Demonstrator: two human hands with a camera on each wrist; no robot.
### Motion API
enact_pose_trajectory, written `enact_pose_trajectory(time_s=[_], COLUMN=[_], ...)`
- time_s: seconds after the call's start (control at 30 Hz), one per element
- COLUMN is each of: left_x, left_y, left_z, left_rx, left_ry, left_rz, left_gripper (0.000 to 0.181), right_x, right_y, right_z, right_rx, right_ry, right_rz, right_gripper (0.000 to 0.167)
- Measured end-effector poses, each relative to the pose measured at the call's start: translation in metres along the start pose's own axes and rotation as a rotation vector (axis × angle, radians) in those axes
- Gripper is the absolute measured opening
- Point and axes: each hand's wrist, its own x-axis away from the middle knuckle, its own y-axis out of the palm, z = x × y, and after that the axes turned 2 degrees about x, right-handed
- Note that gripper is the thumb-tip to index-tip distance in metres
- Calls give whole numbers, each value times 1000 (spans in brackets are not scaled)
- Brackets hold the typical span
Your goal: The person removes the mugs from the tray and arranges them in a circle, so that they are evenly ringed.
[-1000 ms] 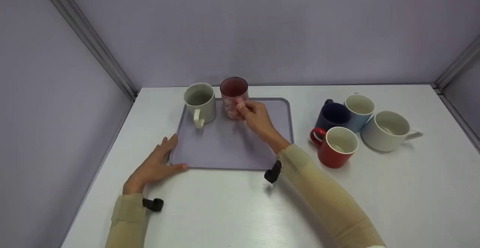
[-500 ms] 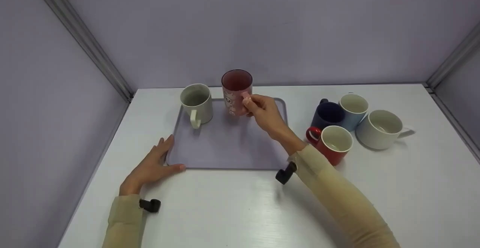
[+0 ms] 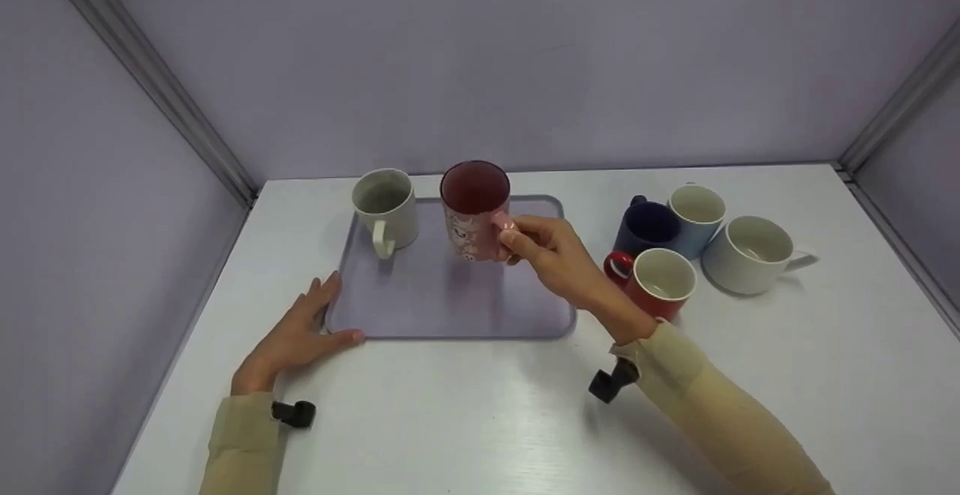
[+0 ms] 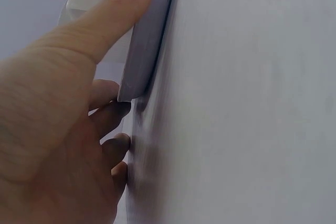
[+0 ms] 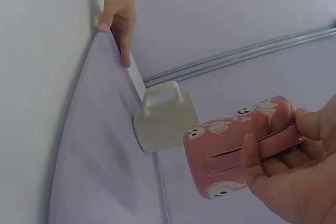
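Observation:
My right hand (image 3: 559,262) holds a pink mug (image 3: 469,234) by its handle, upright, above the middle of a pale purple tray (image 3: 420,315). In the right wrist view the pink mug (image 5: 210,145) has white cartoon prints, and its base hangs apart from the tray (image 5: 89,156). A white mug (image 3: 401,217) stands at the tray's back left, handle facing the front. My left hand (image 3: 292,337) rests at the tray's front left corner, thumb along the front edge and fingers by the left edge. The left wrist view shows its thumb (image 4: 113,17) against the rim.
Right of the tray, a dark blue mug (image 3: 630,232), a light blue mug (image 3: 694,236), a red mug (image 3: 652,300) and a wide white mug (image 3: 739,266) stand close together. Pale walls (image 3: 465,67) rise behind and beside the white table (image 3: 450,420).
The right hand has lifted the pink mug off the tray's back part and brought it towards the front. Its forearm has moved right and nearer. The left hand stays at the tray corner.

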Motion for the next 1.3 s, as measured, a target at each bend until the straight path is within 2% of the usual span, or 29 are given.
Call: enact_pose_trajectory(time_s=[0.17,0.33,0.6,0.9,1.03,1.2,1.3], left_x=[2,2,3,2,2,3,4], left_y=[0,0,1,0,0,0,-1], left_z=[0,1,0,1,1,2,2], left_rx=[-7,-15,21,-7,-11,-24,-24], left_ry=[-8,-8,-10,-8,-2,-8,-16], left_rz=[4,5,-5,-2,-1,0,-1], left_gripper=[118,117,118,118,118,118,118], right_x=[21,39,67,105,123,147,160], right_y=[-4,-10,-26,-45,-56,-75,-88], right_z=[-2,-2,4,-2,-5,-5,-6], right_rx=[-55,-112,-92,-105,-174,-321,-367], right_ry=[-6,3,-41,-89,-89,-139,-163], right_rz=[-52,-67,-55,-83,-102,-133,-132], right_gripper=[24,28,24,20,23,28,36])
